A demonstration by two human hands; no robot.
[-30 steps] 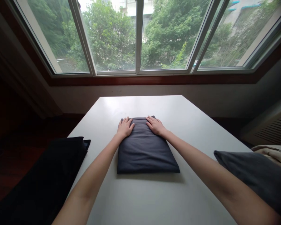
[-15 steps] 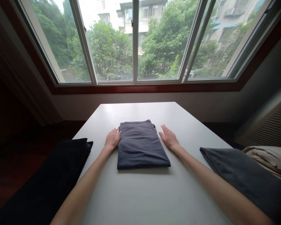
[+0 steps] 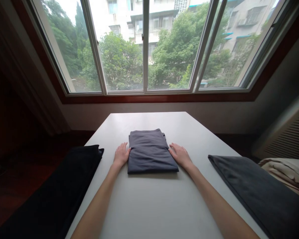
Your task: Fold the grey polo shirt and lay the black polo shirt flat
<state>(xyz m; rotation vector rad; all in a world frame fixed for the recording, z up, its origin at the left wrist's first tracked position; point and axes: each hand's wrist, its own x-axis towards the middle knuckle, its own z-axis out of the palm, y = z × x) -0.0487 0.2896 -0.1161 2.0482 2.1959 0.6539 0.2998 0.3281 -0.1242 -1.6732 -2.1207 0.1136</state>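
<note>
The dark grey folded cloth [image 3: 149,152] lies flat between the hands on the white table [image 3: 161,205], its long sides running away from us. The change we log: both hands have come off its top and now rest at its sides, leaving the whole upper face in view. It looks smooth, with a doubled layer showing at the far right corner.

The left hand [image 3: 121,155] lies open, palm down, its fingertips at the cloth's left edge. The right hand [image 3: 180,156] is also open and palm down, with its fingers angled inward to the right edge. Neither hand grips anything; both appear to touch the cloth only lightly, if at all.

Left of the left hand, a black pile [image 3: 57,186] sits along the table's left edge and hangs over it. Right of the right hand, a grey pile [image 3: 251,191] sits near the table's right edge, with a beige bundle [image 3: 284,172] just past it. Ahead of both hands, the tabletop runs on beyond the cloth to its far edge, below the window [image 3: 144,46]. Table surface also stretches back towards us between the forearms.
</note>
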